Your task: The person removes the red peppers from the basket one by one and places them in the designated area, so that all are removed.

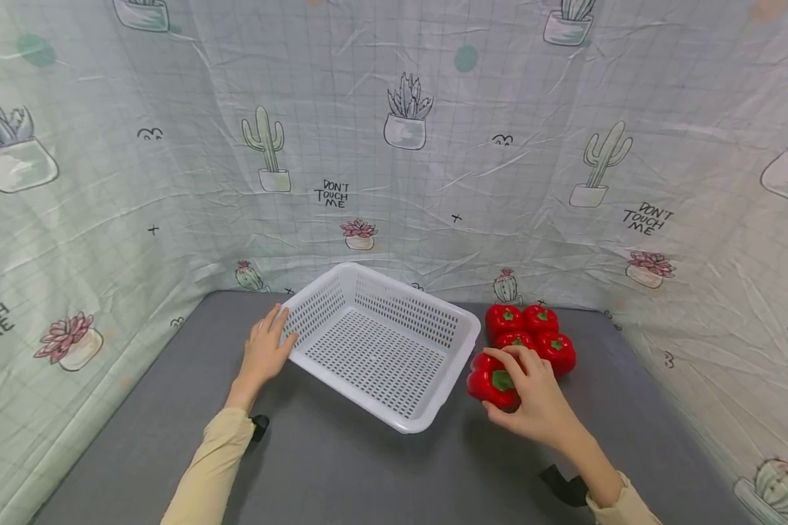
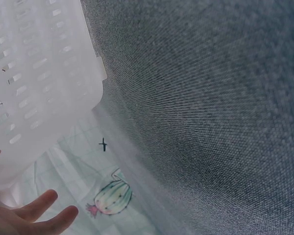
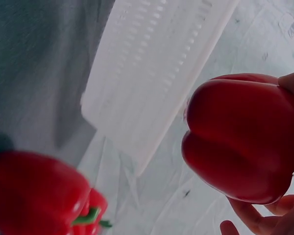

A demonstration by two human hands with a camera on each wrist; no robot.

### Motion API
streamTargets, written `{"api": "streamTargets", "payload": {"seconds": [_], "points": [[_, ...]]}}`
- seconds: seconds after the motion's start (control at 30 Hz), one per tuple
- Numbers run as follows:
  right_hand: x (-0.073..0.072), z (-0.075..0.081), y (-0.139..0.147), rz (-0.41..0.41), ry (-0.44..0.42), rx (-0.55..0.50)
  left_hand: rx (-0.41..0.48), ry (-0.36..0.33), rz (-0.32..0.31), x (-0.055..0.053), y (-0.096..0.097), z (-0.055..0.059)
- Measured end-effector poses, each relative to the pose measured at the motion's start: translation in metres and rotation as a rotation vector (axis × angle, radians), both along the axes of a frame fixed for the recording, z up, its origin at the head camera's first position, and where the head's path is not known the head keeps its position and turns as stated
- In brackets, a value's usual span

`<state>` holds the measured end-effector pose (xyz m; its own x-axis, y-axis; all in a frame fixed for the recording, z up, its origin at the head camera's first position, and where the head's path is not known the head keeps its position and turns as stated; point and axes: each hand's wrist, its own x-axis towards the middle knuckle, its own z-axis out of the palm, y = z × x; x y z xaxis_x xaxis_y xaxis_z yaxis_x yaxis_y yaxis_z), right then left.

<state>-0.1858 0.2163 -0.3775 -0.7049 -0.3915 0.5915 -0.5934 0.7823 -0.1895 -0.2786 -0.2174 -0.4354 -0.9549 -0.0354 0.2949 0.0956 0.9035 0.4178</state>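
My right hand (image 1: 538, 401) grips a red bell pepper (image 1: 488, 380) with a green stem, thumb on the near side and fingers over the far side. In the right wrist view the held pepper (image 3: 240, 139) hangs at the basket's rim height, beside it. Several more red peppers (image 1: 555, 351) stand grouped behind that hand. A white perforated plastic basket (image 1: 394, 421) sits in the middle, with nothing inside. My left hand (image 1: 265, 348) rests at the basket's left rim with fingers extended; in the left wrist view its fingers (image 2: 54, 223) lie beside the basket wall.
A dark grey cloth (image 1: 341, 474) covers the table. Behind and on both sides hangs a pale curtain (image 1: 394, 182) printed with cacti and pots. Black straps (image 1: 563, 485) show at the wrists.
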Motion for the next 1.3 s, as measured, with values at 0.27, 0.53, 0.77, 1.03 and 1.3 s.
{"api": "streamTargets", "payload": {"seconds": [0.27, 0.53, 0.77, 1.03, 1.3], "points": [[0.006, -0.003, 0.026, -0.102, 0.037, -0.029, 0.004, 0.002, 0.003, 0.001, 0.0, 0.001], [0.011, -0.004, 0.049, -0.199, 0.048, -0.077, 0.01, 0.012, 0.002, 0.0, 0.001, 0.0], [0.013, -0.007, 0.063, -0.274, 0.082, -0.148, 0.014, -0.004, -0.005, 0.001, -0.001, 0.0], [0.01, -0.014, 0.077, -0.377, 0.119, -0.179, 0.023, -0.013, -0.011, 0.001, -0.001, 0.002], [0.005, -0.021, 0.084, -0.479, 0.094, -0.2, 0.017, -0.011, -0.002, 0.0, 0.0, 0.0]]}}
